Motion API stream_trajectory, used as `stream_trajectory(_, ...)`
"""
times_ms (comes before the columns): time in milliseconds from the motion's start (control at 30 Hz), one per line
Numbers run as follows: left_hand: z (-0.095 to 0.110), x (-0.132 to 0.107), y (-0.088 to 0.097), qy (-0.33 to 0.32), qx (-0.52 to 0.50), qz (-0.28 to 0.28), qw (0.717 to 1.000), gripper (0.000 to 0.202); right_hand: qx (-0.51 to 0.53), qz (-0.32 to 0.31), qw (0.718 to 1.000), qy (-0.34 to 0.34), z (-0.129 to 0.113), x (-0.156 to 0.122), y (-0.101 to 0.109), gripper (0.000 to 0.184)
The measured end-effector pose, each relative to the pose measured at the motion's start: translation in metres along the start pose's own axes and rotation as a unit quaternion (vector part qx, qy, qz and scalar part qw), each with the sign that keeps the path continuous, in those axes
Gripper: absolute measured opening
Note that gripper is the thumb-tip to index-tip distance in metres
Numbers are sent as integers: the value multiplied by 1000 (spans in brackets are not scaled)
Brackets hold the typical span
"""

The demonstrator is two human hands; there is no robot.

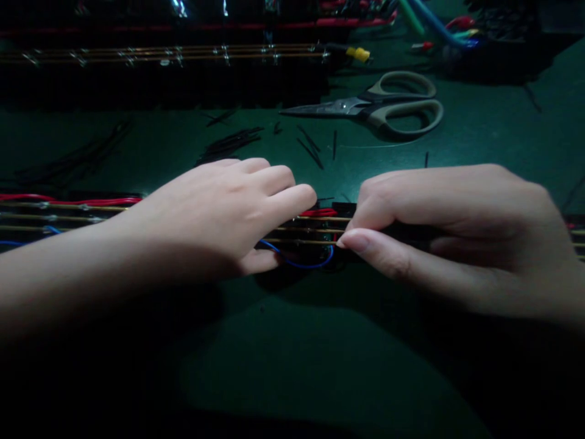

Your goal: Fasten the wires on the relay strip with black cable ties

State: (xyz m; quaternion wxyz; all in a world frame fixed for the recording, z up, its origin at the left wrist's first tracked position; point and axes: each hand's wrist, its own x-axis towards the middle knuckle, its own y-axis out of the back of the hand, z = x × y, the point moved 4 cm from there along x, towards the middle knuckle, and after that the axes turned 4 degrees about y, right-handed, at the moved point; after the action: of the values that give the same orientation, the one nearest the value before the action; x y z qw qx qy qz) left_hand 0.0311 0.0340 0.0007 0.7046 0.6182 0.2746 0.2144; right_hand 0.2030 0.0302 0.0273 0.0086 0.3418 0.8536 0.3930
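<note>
Left hand: curled palm-down over the strip, thumb on its near side; fingertips are hidden, so how tightly they press cannot be told (244,198).
Right hand: thumb and forefinger pressed together at the strip's near rod — whatever is between the tips cannot be made out (461,225).
Strip: long and dark, lying across the counter under both hands, with thin brass-coloured rods along its length (46,217).
Blue wire: loops out past the near edge of the strip, between the two hands (304,266).
Red wires: along the far side of the strip, seen left of the left forearm and again between the hands (98,200).
Scissors: beyond the hands, blades pointing left, handles slightly apart (363,107).
Black bits: thin pieces scattered left of the scissors and below the blades (235,143).
Second strip: farther back, its rods running left to right — a yellow connector (358,54) near its right end (183,56).
Cables: blue and green, upper right (434,27).
Counter: green, dimly lit, shadowed nearest the person (329,350).
</note>
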Motion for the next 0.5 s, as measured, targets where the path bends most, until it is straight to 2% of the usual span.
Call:
stream_trajectory(100, 1, -1, 2, -11, 2, -3, 1000, 27, -19, 4, 1000, -17, -2, -2, -2, 27)
stream_trajectory(233, 1, -2, 3, -19, -4, -5, 1000, 31, -30, 31, 998, -49, 0, -3, -4, 27)
stream_trajectory(367, -1, -4, 3, -23, 1, 12, 1000, 37, 0, 22, 1000, 4, 2, 0, -3, 25)
stream_trajectory(500, -1, -6, 1, -25, 7, 6, 1000, 35, 12, 25, 1000, 5, 3, 2, 1, 23)
